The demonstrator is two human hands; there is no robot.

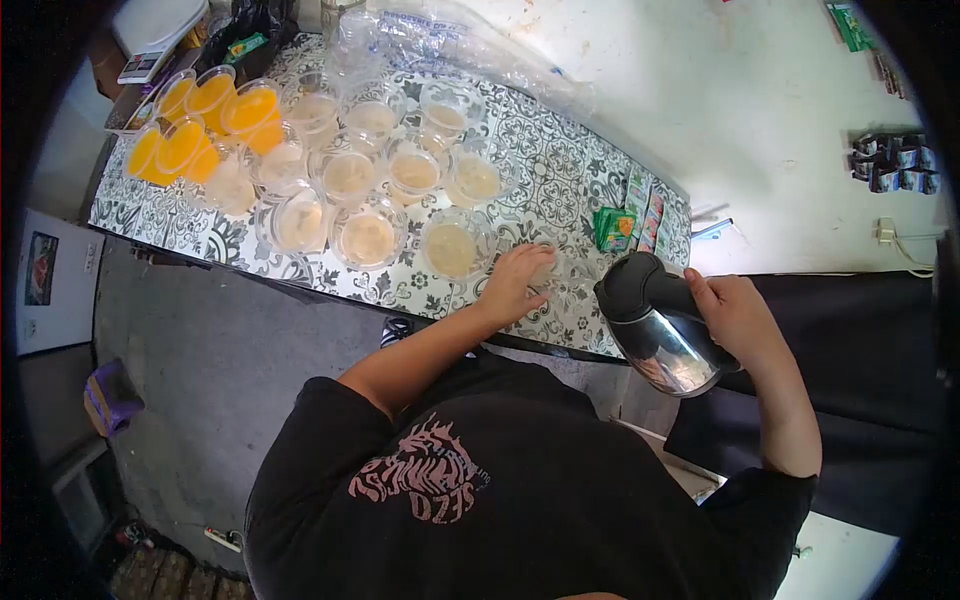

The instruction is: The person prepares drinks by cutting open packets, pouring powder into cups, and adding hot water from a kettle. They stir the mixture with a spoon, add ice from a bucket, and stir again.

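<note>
My right hand [735, 318] is wrapped round the handle of a metal kettle [672, 345] with a black lid, tilted beside the table's right end. My left hand [520, 284] rests over a clear plastic cup [566, 272] on the patterned table, its fingers curved against the rim. To its left stands a cup of pale liquid [452, 248]. Several more clear cups of pale liquid [366, 240] spread in rows toward the left. At the far left, several cups of orange liquid [182, 145] stand close together.
Green sachets [614, 229] and a sachet strip [650, 220] lie near the table's right edge. Clear plastic wrapping [450, 42] runs along the back. Behind the orange cups are a black bag [262, 30] and a scale [145, 64]. A dark cloth [850, 350] hangs at right.
</note>
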